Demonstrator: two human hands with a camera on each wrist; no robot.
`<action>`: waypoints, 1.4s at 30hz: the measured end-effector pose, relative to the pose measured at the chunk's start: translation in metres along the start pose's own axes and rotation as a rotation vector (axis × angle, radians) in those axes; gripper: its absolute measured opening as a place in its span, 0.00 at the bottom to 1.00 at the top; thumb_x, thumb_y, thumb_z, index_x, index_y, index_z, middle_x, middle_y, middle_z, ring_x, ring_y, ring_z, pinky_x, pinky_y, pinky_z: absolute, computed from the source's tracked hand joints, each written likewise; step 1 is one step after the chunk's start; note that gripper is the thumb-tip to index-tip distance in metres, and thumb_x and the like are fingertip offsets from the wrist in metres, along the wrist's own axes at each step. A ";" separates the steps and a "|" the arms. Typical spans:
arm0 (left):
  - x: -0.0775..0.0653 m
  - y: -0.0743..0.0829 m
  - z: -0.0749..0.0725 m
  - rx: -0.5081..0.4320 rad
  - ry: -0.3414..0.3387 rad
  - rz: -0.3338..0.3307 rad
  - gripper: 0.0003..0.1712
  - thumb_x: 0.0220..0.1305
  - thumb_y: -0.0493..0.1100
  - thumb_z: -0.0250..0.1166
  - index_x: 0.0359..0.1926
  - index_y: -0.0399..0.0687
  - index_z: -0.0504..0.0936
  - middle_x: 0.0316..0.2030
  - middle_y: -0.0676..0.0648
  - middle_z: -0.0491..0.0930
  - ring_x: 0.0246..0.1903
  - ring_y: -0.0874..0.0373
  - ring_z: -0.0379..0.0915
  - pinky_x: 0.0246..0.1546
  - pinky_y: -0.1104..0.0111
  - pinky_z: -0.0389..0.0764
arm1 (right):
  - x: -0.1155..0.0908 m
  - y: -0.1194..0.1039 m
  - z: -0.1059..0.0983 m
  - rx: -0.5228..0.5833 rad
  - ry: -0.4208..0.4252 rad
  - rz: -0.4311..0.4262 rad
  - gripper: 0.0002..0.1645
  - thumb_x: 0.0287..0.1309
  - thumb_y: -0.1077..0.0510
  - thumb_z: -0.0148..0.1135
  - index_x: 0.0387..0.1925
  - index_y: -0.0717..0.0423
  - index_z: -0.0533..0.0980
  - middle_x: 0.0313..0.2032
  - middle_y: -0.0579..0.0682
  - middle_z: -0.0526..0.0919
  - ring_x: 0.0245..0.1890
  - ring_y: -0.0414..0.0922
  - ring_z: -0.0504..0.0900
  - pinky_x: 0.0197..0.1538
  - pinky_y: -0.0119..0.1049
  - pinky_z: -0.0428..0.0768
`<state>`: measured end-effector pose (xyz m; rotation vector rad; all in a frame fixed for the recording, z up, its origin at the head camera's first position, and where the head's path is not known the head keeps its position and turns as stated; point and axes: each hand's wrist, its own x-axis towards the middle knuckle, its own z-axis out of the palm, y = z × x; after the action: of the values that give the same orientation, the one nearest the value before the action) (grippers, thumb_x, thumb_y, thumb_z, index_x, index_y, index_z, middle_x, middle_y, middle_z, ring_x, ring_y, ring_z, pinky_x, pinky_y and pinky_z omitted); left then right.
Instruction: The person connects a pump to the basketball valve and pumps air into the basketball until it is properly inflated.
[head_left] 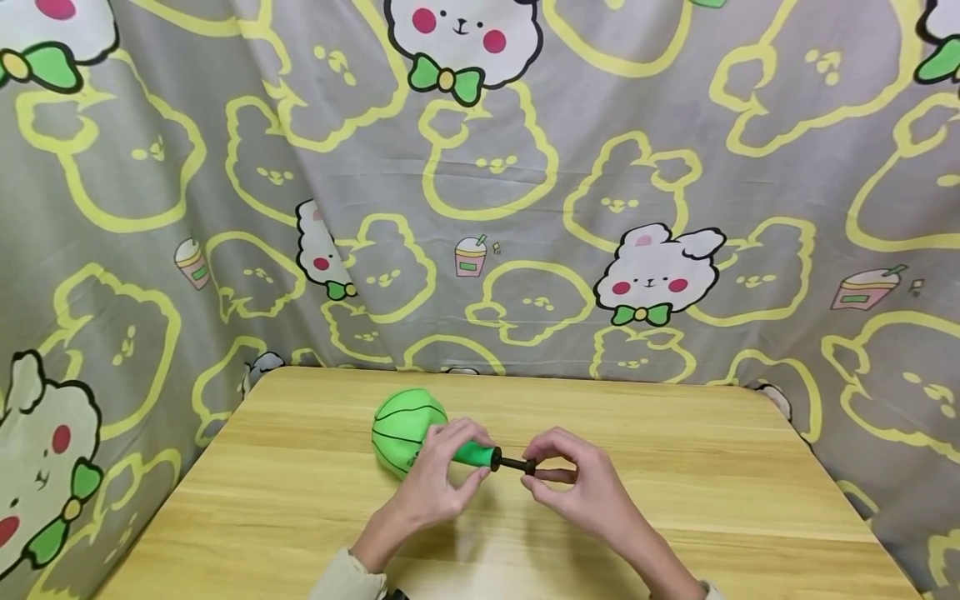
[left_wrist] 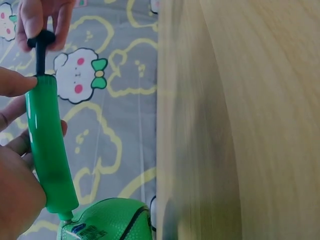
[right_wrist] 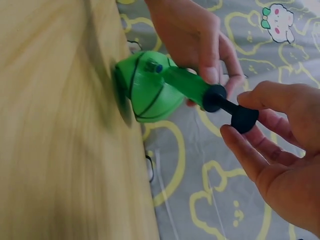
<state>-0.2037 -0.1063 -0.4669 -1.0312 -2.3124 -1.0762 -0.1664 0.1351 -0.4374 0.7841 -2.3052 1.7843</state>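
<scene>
While the left hand [head_left: 431,482] is gripping the green pump barrel [left_wrist: 49,145], the right hand [head_left: 583,479] is pinching its black plunger handle [right_wrist: 244,119]. Just beyond the left hand, the green ball [head_left: 401,421] is meeting the pump's nozzle [left_wrist: 65,216]; a slanted push could be straining the rod [head_left: 512,463] or prying the nozzle loose.
</scene>
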 end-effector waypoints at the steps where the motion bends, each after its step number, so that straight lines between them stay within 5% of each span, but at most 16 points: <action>1: 0.000 0.000 0.000 0.000 0.001 0.000 0.19 0.55 0.41 0.71 0.49 0.56 0.80 0.47 0.59 0.81 0.53 0.63 0.75 0.56 0.53 0.65 | -0.002 -0.001 -0.003 -0.003 -0.006 0.005 0.16 0.53 0.70 0.75 0.42 0.54 0.80 0.42 0.52 0.83 0.44 0.48 0.86 0.44 0.38 0.85; 16: 0.001 -0.006 -0.003 -0.014 0.014 -0.006 0.17 0.57 0.41 0.70 0.48 0.56 0.80 0.48 0.60 0.81 0.53 0.62 0.76 0.56 0.54 0.65 | -0.022 -0.013 -0.039 -0.002 0.001 0.001 0.15 0.54 0.70 0.74 0.41 0.54 0.81 0.42 0.50 0.83 0.43 0.47 0.85 0.43 0.41 0.86; 22: 0.004 -0.005 -0.005 -0.044 0.008 -0.032 0.17 0.58 0.40 0.70 0.49 0.57 0.80 0.48 0.60 0.81 0.53 0.62 0.76 0.57 0.55 0.64 | -0.028 -0.016 -0.050 0.007 0.008 -0.078 0.15 0.54 0.70 0.74 0.43 0.57 0.82 0.43 0.52 0.82 0.43 0.48 0.85 0.42 0.43 0.86; 28: 0.001 -0.005 -0.004 -0.024 0.042 -0.013 0.18 0.57 0.40 0.70 0.48 0.55 0.80 0.48 0.59 0.81 0.53 0.60 0.76 0.56 0.54 0.64 | -0.028 -0.012 -0.045 -0.016 0.071 -0.075 0.16 0.51 0.64 0.78 0.43 0.56 0.83 0.43 0.54 0.84 0.41 0.46 0.86 0.41 0.41 0.86; 35: 0.001 -0.005 -0.005 -0.015 0.068 -0.020 0.18 0.55 0.38 0.70 0.47 0.54 0.80 0.47 0.58 0.81 0.52 0.60 0.76 0.55 0.55 0.62 | -0.025 -0.007 -0.032 -0.052 0.175 -0.123 0.18 0.50 0.69 0.77 0.44 0.55 0.86 0.41 0.53 0.89 0.41 0.47 0.89 0.39 0.39 0.86; 42: 0.002 -0.003 -0.001 -0.028 0.065 -0.017 0.19 0.53 0.36 0.71 0.47 0.52 0.80 0.47 0.57 0.81 0.52 0.59 0.76 0.55 0.53 0.61 | -0.024 0.002 -0.016 0.031 0.231 -0.066 0.17 0.50 0.69 0.77 0.44 0.57 0.87 0.42 0.52 0.90 0.41 0.48 0.90 0.38 0.40 0.86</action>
<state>-0.2069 -0.1074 -0.4670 -0.9734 -2.2651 -1.1347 -0.1497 0.1585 -0.4439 0.6134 -2.0863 1.7825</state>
